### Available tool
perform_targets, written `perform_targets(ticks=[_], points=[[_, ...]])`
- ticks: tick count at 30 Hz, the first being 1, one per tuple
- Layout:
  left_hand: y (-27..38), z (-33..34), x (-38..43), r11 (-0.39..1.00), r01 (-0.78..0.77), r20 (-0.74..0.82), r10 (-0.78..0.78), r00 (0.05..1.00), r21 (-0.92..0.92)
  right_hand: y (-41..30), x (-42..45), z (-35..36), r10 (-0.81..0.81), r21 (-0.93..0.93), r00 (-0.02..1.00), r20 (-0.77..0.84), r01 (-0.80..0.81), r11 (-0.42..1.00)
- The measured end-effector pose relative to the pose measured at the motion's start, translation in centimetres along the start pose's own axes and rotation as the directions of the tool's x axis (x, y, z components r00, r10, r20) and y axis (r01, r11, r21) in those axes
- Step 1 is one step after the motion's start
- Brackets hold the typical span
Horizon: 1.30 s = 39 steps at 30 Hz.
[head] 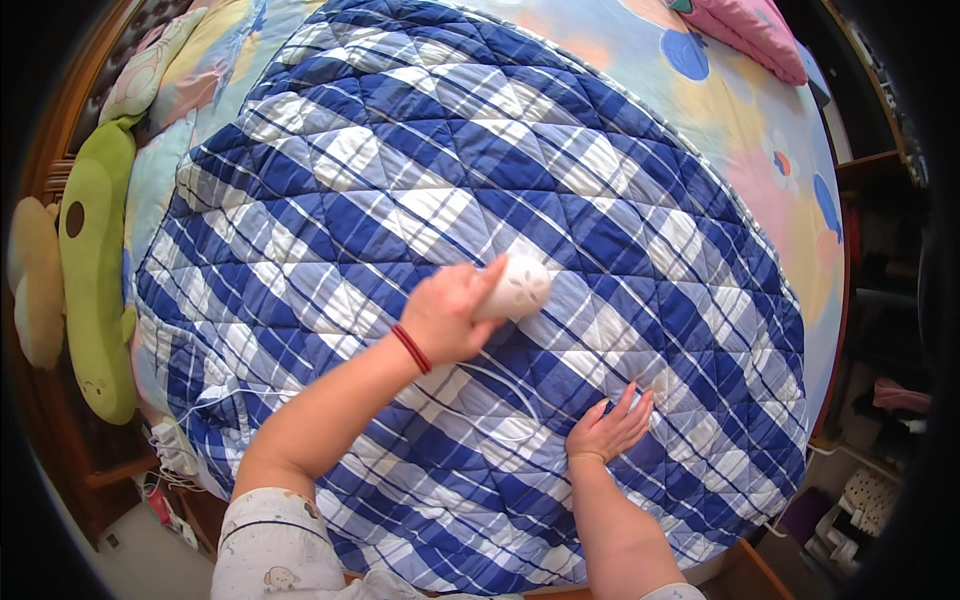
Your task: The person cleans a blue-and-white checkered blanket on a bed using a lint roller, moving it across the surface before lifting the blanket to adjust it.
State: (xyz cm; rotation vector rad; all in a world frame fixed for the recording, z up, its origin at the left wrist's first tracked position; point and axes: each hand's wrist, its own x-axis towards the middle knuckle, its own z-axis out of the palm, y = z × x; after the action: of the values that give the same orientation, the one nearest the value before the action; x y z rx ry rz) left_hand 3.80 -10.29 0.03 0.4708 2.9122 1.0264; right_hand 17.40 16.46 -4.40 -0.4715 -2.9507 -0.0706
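Observation:
A quilted blanket in blue and white plaid is spread over a bed. My left hand, with a red band at the wrist, grips a white handheld device that has a petal-like pattern on its rounded end. The device is over the middle of the blanket; whether it touches the cloth I cannot tell. A white cord loops below that hand across the plaid. Lower right, my right hand rests on the blanket with its fingers apart, holding nothing.
A green plush toy and a beige plush stand along the left edge. White plugs and a power strip sit at the bed's lower left corner. A pink folded textile lies at the upper right. Shelves line the right side.

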Motion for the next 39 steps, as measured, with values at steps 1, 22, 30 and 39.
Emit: perform_targets(ticks=[1,22,30,39], points=[[-1.6,-0.7,0.6,0.999,-0.016,-0.059,0.018,0.998,0.043,-0.1,0.0,0.0,-0.008,0.000,1.000,-0.006,0.008,1.000],[-4.0,-0.3,8.6,0.925,0.379,-0.428,-0.356,0.831,-0.033,-0.4,-0.5,0.4,-0.005,0.059,0.999,0.034,0.003,0.998],[-10.2,-5.4,12.7,0.833,0.553,-0.469,-0.495,0.731,-0.017,-0.6,-0.4,0.3,-0.018,0.058,0.999,0.027,0.016,0.998],[-7.0,-1.8,10.7,0.986,0.012,-0.229,0.027,0.973,0.165,-0.5,0.0,-0.5,0.005,0.049,0.998,0.068,-0.008,0.999]])
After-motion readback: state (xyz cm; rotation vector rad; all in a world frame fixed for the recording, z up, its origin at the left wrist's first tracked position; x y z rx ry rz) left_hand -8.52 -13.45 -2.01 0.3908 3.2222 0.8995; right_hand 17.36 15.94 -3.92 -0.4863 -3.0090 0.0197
